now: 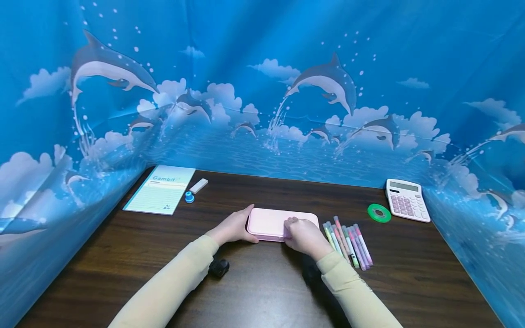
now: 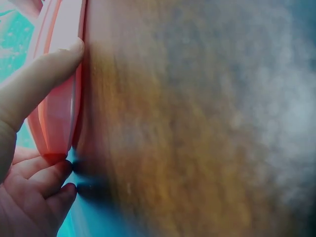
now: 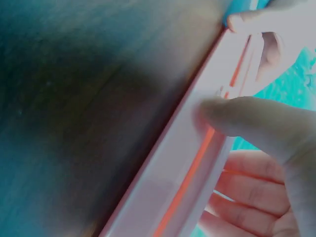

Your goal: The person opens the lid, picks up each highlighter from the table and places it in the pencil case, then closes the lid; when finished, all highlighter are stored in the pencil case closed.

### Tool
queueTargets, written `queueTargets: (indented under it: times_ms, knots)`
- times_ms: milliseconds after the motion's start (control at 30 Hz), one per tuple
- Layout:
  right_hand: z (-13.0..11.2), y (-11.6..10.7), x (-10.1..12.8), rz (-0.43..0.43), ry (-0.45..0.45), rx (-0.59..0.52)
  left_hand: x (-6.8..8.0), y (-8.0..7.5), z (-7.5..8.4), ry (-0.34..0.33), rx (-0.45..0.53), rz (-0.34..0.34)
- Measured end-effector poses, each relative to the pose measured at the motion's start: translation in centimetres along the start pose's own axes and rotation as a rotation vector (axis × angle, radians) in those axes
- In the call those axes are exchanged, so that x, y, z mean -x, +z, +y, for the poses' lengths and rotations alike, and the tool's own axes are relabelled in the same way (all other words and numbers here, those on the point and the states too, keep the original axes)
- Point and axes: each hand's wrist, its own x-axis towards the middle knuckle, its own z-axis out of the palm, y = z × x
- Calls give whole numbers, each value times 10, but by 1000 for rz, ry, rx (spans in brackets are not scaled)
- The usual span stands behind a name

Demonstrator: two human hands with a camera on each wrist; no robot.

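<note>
Under both hands, the flat pink plastic case (image 1: 270,222) looks smooth and faintly glossy; the dark wood-grain table (image 1: 254,291) beneath shows a soft sheen.

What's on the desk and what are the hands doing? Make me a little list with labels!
Held thing: pink case, lying flat and closed on the desk
Left hand: grips the case's left end, thumb on its edge
Right hand: grips the case's front edge, thumb on the seam
Right of case: row of pens, green tape, calculator
Far left: notepad, eraser, small blue thing
Behind: blue dolphin cloth
</note>
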Motion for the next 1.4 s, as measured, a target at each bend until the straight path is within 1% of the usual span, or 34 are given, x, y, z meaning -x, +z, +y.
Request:
queueTargets:
  times_ms: [167, 333, 433, 567, 667, 767, 900, 1033, 1167, 1400]
  knots:
    - [7, -4, 3, 23, -28, -58, 2, -1, 0, -20, 22, -11]
    - [11, -8, 4, 89, -24, -81, 3, -2, 0, -25, 60, -9]
    - [14, -10, 3, 109, 16, -121, 5, -2, -1, -24, 69, -9]
    - [17, -13, 4, 124, 116, -174, 6, -2, -2, -29, 81, -12]
    - [21, -14, 4, 156, 177, -171, 7, -2, -3, -32, 92, -13]
    - [26, -15, 4, 202, 197, -176, 7, -1, -3, -23, 94, -11]
    - [34, -18, 5, 258, 189, -189, 7, -1, -3, -12, 87, -10]
    - [44, -22, 9, 292, 216, -195, 7, -1, -3, -4, 76, -10]
    - [52, -27, 15, 291, 273, -200, 7, -1, -4, 10, 65, 2]
    - [64, -33, 22, 232, 390, -237, 8, -1, -4, 31, 91, 21]
